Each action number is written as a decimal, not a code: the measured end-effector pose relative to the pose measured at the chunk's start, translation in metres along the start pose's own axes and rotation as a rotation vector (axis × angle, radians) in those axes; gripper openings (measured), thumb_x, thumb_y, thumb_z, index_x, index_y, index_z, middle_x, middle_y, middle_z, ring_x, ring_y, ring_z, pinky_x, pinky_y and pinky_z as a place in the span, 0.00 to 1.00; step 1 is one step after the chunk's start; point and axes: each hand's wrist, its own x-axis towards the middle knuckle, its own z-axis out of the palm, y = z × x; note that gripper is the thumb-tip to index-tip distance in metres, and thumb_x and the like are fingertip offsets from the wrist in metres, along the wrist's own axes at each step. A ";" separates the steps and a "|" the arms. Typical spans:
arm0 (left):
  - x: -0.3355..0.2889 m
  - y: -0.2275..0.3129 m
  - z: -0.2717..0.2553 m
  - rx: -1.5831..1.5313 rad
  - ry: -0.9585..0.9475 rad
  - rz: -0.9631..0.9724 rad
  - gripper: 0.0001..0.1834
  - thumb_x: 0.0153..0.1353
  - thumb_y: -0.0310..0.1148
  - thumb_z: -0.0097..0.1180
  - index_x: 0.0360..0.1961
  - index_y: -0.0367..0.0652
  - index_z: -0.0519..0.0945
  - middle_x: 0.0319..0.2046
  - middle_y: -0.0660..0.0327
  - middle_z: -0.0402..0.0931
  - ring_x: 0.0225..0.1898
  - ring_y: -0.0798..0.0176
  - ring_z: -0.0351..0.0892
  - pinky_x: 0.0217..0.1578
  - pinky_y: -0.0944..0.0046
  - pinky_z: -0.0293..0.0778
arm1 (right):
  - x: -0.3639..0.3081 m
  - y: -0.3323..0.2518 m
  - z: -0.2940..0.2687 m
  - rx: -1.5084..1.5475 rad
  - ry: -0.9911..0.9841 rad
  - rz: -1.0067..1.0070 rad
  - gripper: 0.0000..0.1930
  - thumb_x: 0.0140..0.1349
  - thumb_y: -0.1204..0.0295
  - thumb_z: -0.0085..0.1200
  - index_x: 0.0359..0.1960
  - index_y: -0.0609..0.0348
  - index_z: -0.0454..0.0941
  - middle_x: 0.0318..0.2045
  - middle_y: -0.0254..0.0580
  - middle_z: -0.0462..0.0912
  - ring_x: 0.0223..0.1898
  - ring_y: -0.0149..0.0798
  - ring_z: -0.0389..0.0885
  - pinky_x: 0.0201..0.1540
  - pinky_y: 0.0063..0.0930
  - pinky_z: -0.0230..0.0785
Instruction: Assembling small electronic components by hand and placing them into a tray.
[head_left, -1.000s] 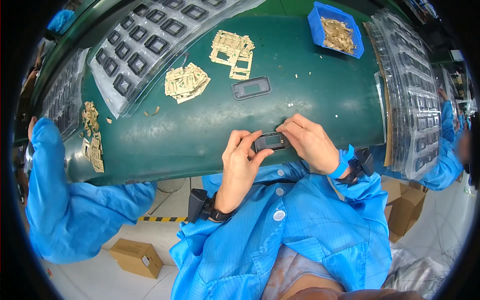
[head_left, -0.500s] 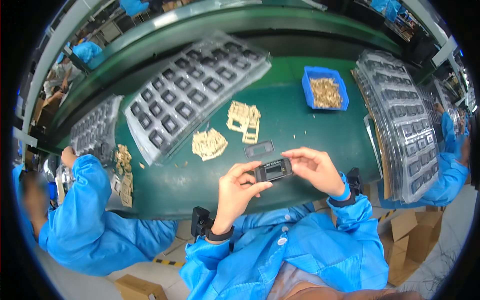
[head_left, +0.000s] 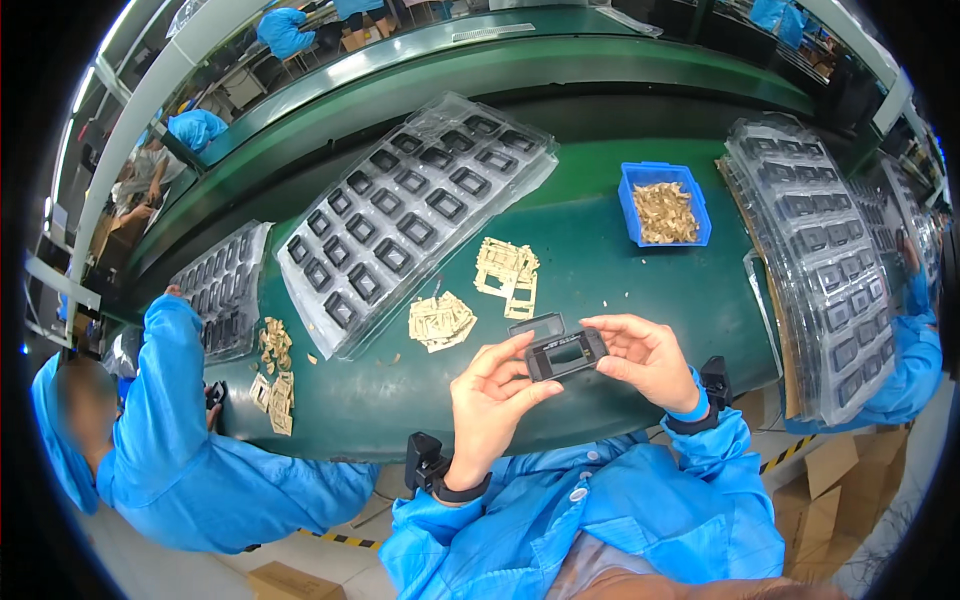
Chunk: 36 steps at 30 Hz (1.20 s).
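Observation:
A black rectangular plastic frame (head_left: 541,363) with a window in its middle is held above the near edge of the table, between my two hands. My left hand (head_left: 494,396) pinches its left end between thumb and fingers. On the right end, the thumb and fingers of my right hand (head_left: 652,362) are closed. Just behind it lies a second dark frame (head_left: 522,327) on the green table, partly hidden by the held one. Farther back are two piles of cream-coloured cut-out pieces, a left pile (head_left: 441,321) and a right pile (head_left: 507,268).
A large clear tray (head_left: 375,215) of black frames lies at the back left. A blue bin (head_left: 706,218) of tan scraps stands at the back right. Stacked trays (head_left: 815,225) line the right side. A co-worker in blue (head_left: 190,440) sits at the left near another tray (head_left: 235,285).
The whole view has shifted, so the table things appear lower and to the right. My right hand's fingers have closed more fully on the frame's right end; the frame stays between both hands.

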 end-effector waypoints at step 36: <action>-0.011 -0.034 0.005 -0.389 0.007 -0.224 0.15 0.59 0.16 0.63 0.47 0.34 0.77 0.46 0.52 0.81 0.47 0.60 0.84 0.50 0.61 0.83 | -0.008 0.013 0.014 -0.336 -0.029 -0.051 0.29 0.56 0.84 0.65 0.62 0.67 0.73 0.54 0.45 0.77 0.58 0.40 0.77 0.59 0.36 0.72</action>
